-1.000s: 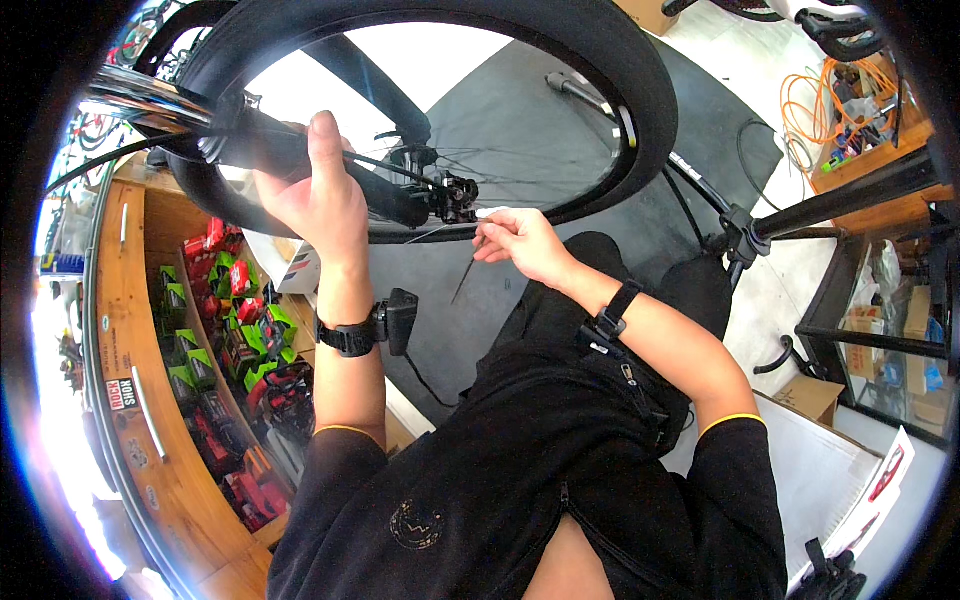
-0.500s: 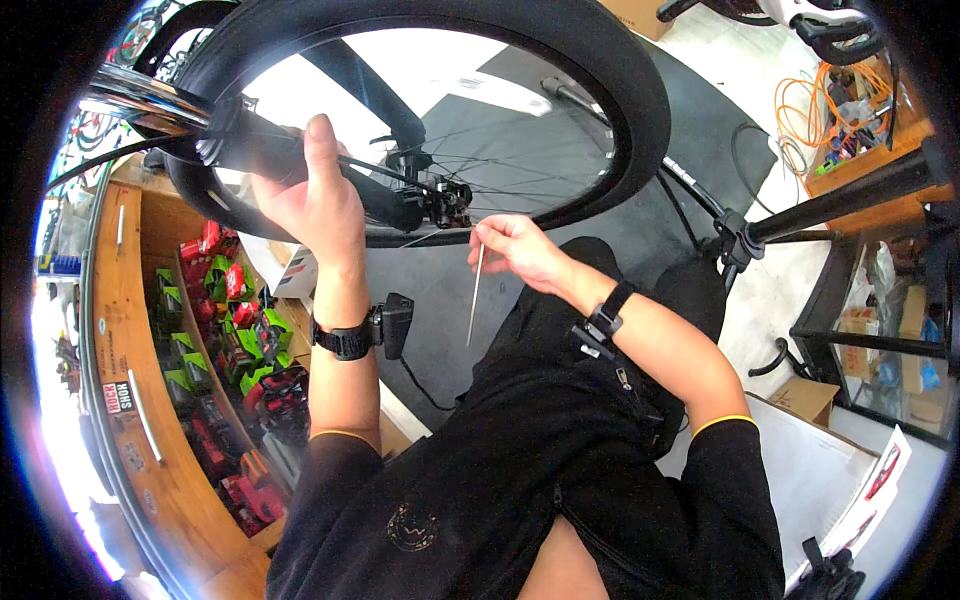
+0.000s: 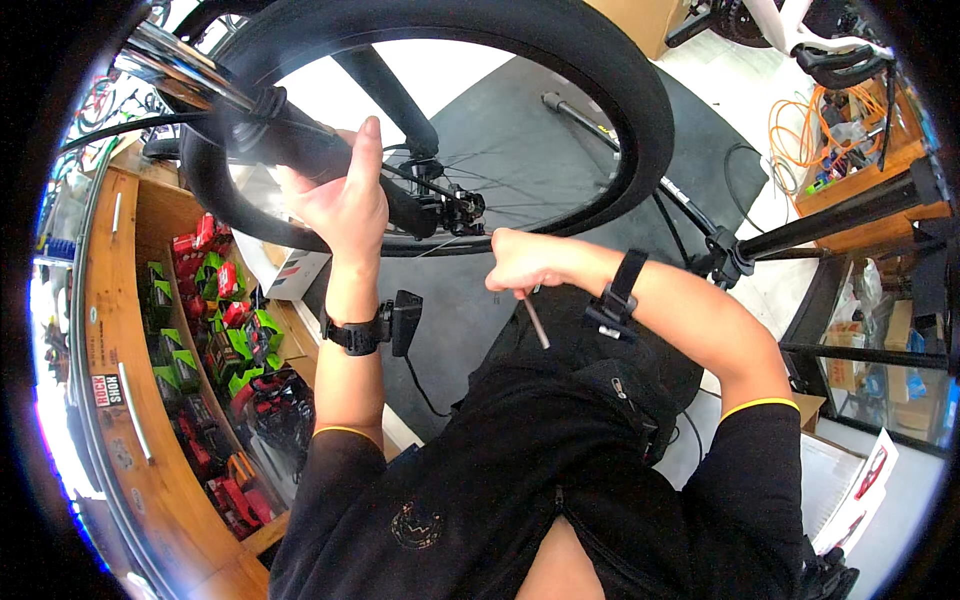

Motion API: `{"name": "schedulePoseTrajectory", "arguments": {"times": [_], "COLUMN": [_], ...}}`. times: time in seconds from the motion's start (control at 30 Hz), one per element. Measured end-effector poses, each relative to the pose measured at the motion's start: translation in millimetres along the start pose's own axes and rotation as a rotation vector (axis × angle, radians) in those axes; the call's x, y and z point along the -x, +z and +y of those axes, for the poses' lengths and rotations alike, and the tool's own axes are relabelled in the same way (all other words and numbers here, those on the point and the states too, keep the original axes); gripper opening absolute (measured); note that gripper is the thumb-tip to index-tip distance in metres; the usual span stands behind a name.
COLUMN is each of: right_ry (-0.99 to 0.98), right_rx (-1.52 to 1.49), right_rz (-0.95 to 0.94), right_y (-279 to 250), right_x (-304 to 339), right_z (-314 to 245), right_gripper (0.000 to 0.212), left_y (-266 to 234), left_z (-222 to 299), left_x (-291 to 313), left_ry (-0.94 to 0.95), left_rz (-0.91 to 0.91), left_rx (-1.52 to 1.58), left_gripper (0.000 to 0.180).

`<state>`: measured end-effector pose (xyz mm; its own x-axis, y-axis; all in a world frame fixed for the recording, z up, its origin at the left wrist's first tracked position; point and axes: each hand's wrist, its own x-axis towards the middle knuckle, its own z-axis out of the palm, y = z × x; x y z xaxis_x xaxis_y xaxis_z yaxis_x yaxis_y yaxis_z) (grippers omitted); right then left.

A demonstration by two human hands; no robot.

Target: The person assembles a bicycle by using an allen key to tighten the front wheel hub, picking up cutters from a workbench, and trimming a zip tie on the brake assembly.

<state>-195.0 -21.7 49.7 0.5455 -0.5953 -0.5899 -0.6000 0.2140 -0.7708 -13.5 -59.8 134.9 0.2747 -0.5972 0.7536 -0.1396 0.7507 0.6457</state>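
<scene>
A black bicycle wheel [image 3: 620,90] with thin spokes fills the top of the view. My left hand [image 3: 335,195] grips the black frame tube [image 3: 300,145] beside the tyre, thumb pointing up. The disc brake caliper [image 3: 455,212] sits just right of that hand. My right hand [image 3: 525,262] is closed around a thin metal hex key [image 3: 535,322] whose long end points down toward my body; the hand is just below the caliper. Both wrists carry black straps with small devices.
A wooden shelf unit [image 3: 120,330] on the left holds red and green boxed parts. A white box [image 3: 290,270] lies under the wheel. A black work stand arm [image 3: 830,220] crosses the right; orange cables [image 3: 815,130] hang at upper right. A dark floor mat [image 3: 520,130] lies below.
My right hand has turned the hex key, so its long end swung from pointing down-left to down-right. The left hand keeps its hold on the frame tube.
</scene>
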Motion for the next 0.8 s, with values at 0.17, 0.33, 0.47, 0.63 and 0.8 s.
{"name": "schedulePoseTrajectory", "arguments": {"times": [0.17, 0.33, 0.47, 0.63, 0.8], "right_ry": [-0.048, -0.17, -0.281, -0.318, -0.491], "right_rx": [-0.492, -0.847, -0.805, -0.705, -0.653], "right_rz": [-0.183, -0.117, -0.137, 0.142, 0.303], "right_y": [-15.5, -5.9, -8.3, 3.3, 12.0], "right_x": [-4.3, -10.9, -28.2, -31.4, -35.7], "right_z": [20.5, 49.5, 68.6, 80.3, 75.4], "right_gripper": [0.023, 0.038, 0.032, 0.023, 0.02], "left_y": [5.1, 10.4, 7.1, 6.8, 6.2], "left_z": [11.5, 14.8, 12.7, 6.8, 9.6], "left_x": [1.0, 5.3, 3.9, 2.2, 2.5], "left_ry": [-0.068, -0.038, -0.016, -0.02, -0.041], "left_rz": [0.028, 0.024, 0.022, 0.022, 0.024], "left_rx": [-0.037, -0.078, -0.067, -0.039, -0.055], "left_gripper": [0.032, 0.033, 0.032, 0.03, 0.03]}}
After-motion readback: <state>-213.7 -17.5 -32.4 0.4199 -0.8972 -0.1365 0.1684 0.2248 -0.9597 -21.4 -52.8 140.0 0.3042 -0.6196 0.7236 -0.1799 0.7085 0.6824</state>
